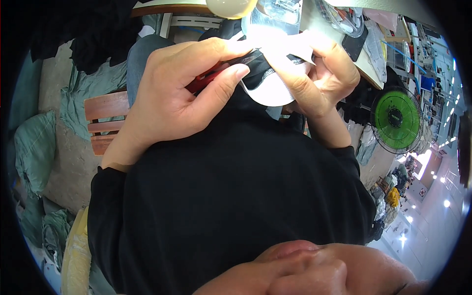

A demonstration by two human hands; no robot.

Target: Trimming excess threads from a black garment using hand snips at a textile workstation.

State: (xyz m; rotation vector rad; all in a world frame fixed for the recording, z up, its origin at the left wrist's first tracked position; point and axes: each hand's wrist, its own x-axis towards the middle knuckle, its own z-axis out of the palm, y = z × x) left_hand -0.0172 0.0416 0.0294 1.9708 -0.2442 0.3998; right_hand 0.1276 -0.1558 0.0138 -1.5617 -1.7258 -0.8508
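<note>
My left hand (182,88) is closed, with thumb and forefinger bent toward the edge of a piece of fabric. In its palm lies a red-handled tool (202,81), mostly covered by the fingers; it looks like thread snips, though its tip is hard to make out. Across from it, my right hand (324,78) pinches the black and white fabric piece (271,92) between thumb and fingers. White cloth curves down in a rounded flap, and a dark stitched edge runs beside the black part. Strong light washes out the upper fabric and some fingertips.
Beyond my hands is a brightly lit machine bed (275,17) on a pale table, with a clear tray of small items (341,17) at its right. A green fan (397,118) stands to the right. At left are a slatted wooden seat (105,110) and a green cloth bundle (35,150).
</note>
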